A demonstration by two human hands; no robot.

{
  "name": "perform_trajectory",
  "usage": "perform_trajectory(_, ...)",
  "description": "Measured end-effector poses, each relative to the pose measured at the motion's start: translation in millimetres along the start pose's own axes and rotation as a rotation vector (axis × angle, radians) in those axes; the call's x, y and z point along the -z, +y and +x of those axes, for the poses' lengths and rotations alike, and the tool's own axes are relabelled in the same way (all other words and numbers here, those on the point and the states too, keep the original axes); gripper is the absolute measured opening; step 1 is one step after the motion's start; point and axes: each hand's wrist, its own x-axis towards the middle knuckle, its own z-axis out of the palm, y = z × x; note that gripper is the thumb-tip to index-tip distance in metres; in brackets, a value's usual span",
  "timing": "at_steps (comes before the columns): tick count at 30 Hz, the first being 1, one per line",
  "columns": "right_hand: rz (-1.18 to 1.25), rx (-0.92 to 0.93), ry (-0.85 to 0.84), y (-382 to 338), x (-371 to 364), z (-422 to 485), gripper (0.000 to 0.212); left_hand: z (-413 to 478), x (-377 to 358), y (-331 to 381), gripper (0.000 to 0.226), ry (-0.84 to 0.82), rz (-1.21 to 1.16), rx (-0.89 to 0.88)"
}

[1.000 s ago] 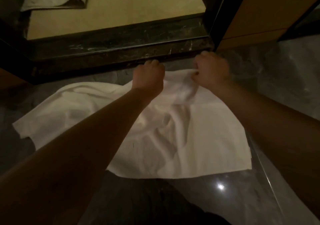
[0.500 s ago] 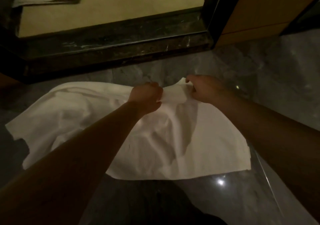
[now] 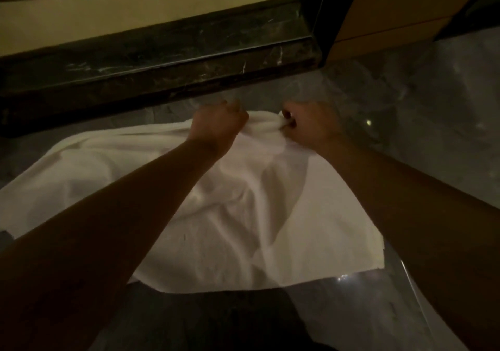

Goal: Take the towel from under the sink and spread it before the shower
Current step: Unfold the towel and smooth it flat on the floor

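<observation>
The far edge of the white towel (image 3: 243,215) is bunched and pinched in the closed grip of left hand (image 3: 217,126) and right hand (image 3: 311,125), just short of the shower threshold (image 3: 162,61). Wrinkles behind the grip may be left if the pull is uneven.

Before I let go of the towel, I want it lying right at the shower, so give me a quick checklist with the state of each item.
1. Left hand gripping the towel at its far edge: ok.
2. Right hand gripping the same edge: ok.
3. Far edge up against the dark step: not ok, bare floor shows between.
4. Towel flat: not ok, wrinkled in the middle.
5. Left end spread: cannot tell, cut off.
</observation>
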Motion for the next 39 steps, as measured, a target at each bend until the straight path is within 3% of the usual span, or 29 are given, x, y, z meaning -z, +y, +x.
perform_trajectory(10,-0.032,-0.073,0.15,25.1,12.5,23.2,0.02,49.7,-3.7,21.1,0.032,-0.027,-0.062,0.117)
perform_trajectory(16,0.026,-0.399,0.264,44.9,9.8,33.5,0.023,56.1,-21.1,27.5,0.033,0.012,-0.082,0.09)
perform_trajectory(18,0.015,-0.414,0.274,42.8,4.5,32.1,0.028,55.9,-28.5,28.9,0.031,-0.025,-0.133,0.1)
perform_trajectory(22,0.021,-0.214,0.218,30.2,-7.1,27.2,0.043,53.2,-44.8,23.0,0.042,-0.024,-0.161,0.113)
perform_trajectory(26,-0.083,-0.253,0.179,26.4,-16.7,30.6,0.069,59.7,-48.7,10.3,0.062,-0.127,-0.159,0.178)
perform_trajectory(33,-0.244,-0.211,0.071,28.9,-16.4,36.7,0.065,67.9,-47.5,3.3,0.074,-0.226,-0.139,0.194)
perform_trajectory(39,-0.237,-0.256,-0.045,18.6,-3.2,40.0,0.066,54.5,-35.2,8.3,0.07,-0.177,-0.185,0.22)
